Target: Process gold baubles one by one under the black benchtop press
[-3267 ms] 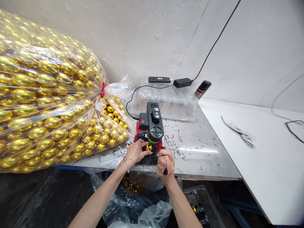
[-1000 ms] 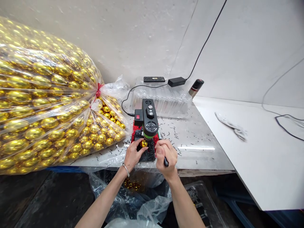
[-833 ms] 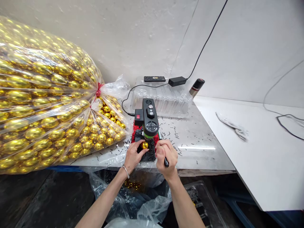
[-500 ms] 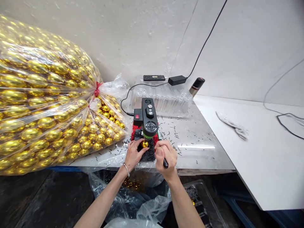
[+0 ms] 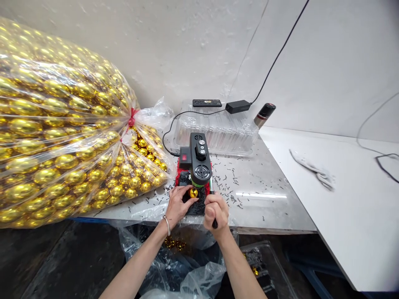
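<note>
My left hand [image 5: 178,204] holds a small shiny gold ball [image 5: 193,193] between thumb and fingers, at the near end of the black press-like machine [image 5: 200,160]. The machine's head, with a green ring under it, hangs right over the ball and hides where the two meet. Wrapped around the black lever handle [image 5: 215,223] on the machine's right side is my right hand [image 5: 217,211]. A red and black base [image 5: 199,204] lies under the machine, partly covered by my fingers.
On the left bulges a large clear bag of gold balls [image 5: 62,162]. Behind the machine are clear plastic trays [image 5: 230,143], with a power adapter [image 5: 238,106] on top. Black bits litter the metal tabletop [image 5: 268,211]. A glove [image 5: 314,170] lies on the white table [image 5: 352,232].
The lever handle in my right hand has swung slightly toward me and to the left. My left hand stays at the gold ball. The whole view has shifted a little.
</note>
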The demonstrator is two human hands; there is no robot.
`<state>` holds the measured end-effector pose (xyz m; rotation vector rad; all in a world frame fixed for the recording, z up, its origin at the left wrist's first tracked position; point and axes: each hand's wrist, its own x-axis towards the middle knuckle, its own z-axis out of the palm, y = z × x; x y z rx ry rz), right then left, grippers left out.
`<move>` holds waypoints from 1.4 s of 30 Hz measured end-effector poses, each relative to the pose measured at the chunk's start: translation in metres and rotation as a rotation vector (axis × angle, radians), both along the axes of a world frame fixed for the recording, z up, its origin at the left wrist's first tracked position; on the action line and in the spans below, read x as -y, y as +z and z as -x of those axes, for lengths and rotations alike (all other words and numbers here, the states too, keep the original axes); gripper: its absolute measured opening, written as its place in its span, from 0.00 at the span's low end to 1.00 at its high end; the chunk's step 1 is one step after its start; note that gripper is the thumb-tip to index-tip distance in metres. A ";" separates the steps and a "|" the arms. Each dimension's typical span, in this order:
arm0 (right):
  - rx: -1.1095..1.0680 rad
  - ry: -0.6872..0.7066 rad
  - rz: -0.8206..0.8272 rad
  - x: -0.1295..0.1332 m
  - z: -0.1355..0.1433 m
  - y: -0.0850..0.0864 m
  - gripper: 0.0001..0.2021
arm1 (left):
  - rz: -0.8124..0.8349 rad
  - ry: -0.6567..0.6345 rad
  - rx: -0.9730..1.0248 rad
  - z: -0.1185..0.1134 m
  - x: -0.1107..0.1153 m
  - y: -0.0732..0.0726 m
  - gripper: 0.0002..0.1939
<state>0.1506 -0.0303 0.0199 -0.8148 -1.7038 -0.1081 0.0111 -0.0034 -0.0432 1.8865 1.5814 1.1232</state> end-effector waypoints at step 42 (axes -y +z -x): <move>-0.175 -0.005 0.119 0.005 0.011 0.051 0.14 | 0.167 0.078 -0.412 0.097 -0.110 0.091 0.10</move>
